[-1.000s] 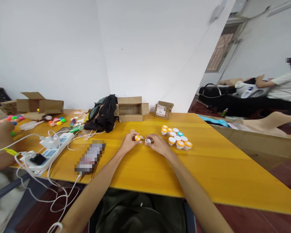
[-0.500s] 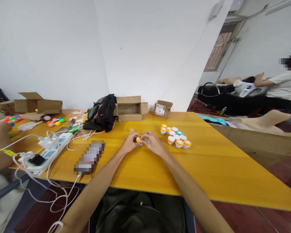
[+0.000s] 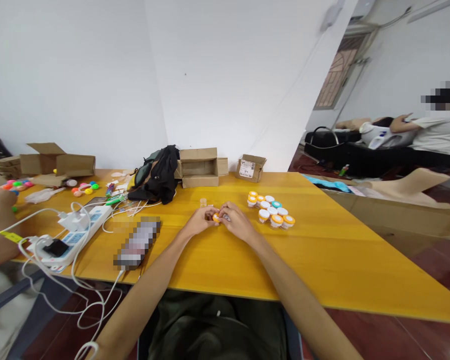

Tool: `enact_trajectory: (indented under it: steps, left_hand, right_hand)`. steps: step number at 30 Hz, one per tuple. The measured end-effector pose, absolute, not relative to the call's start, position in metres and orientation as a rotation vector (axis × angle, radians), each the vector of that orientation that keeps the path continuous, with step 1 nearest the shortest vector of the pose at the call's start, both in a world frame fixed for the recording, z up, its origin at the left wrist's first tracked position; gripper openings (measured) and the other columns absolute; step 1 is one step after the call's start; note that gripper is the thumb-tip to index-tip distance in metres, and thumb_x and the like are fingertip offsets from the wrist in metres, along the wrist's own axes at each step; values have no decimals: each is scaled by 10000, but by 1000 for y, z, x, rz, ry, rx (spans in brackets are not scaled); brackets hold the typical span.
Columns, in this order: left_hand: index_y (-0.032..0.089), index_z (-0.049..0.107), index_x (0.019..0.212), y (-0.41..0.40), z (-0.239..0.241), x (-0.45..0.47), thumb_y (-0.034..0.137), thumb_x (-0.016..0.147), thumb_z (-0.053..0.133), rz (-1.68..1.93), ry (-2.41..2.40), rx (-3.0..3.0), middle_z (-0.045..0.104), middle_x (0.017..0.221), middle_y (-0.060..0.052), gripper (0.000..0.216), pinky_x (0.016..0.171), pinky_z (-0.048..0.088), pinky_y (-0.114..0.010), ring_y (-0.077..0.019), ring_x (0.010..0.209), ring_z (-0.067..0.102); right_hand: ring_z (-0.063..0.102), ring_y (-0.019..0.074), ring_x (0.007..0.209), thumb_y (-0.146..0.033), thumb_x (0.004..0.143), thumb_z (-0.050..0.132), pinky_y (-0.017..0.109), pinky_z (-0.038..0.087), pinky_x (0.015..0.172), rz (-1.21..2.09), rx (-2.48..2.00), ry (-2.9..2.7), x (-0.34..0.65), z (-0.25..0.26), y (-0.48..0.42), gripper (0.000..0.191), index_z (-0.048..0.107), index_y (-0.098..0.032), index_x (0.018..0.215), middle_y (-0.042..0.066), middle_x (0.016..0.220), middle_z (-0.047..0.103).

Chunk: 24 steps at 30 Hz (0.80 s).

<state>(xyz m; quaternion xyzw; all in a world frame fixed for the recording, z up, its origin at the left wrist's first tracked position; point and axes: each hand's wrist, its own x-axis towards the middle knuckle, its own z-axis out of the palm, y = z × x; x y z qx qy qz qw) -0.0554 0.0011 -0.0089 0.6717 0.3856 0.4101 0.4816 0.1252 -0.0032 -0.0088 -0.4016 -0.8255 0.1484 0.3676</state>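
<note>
Over the middle of the table, my left hand [image 3: 201, 221] and my right hand [image 3: 237, 221] meet with bent fingers around a small orange-and-white lid [image 3: 216, 218]. Both hands pinch it, the left from its left side and the right from its right. A small clear, pale round piece [image 3: 227, 218] shows by the fingers of my right hand; whether it is held or lies on the table I cannot tell. Just beyond my left hand stands a small clear container [image 3: 203, 202]. To the right sits a group of small clear jars [image 3: 273, 211] with orange, white and teal lids.
A phone [image 3: 138, 242] and a white power strip [image 3: 78, 235] with cables lie to the left. Behind are a dark backpack [image 3: 155, 175], an open cardboard box [image 3: 199, 167] and a smaller box [image 3: 250, 167]. Another person's arm [image 3: 0, 220] reaches in at far left, near colourful balls.
The orange-and-white lid has turned and shifted slightly between my fingers. My hands remain together in nearly the same place, and the view has moved a little.
</note>
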Motion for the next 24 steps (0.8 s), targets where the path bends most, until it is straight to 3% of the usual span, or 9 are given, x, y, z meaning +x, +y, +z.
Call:
enact_trajectory:
  steps: [11, 24]
  left_hand:
    - [161, 646, 848, 2, -11, -56, 300, 585, 852, 1001, 992, 1699, 582, 686, 48, 363, 603, 405, -223, -91, 600, 497]
    - [164, 649, 845, -3, -7, -53, 268, 642, 781, 958, 1012, 1832, 548, 665, 51, 263, 584, 388, -224, -92, 579, 458]
  right_hand:
    - [622, 209, 970, -129, 842, 586, 352, 503, 882, 234, -968, -2184, 123, -5, -9, 127, 654, -233, 864, 66, 1029, 647]
    - [628, 196, 931, -130, 861, 558, 342, 504, 871, 218, -968, -2249, 126, -1, -12, 130, 647, -223, 850, 78, 1084, 639]
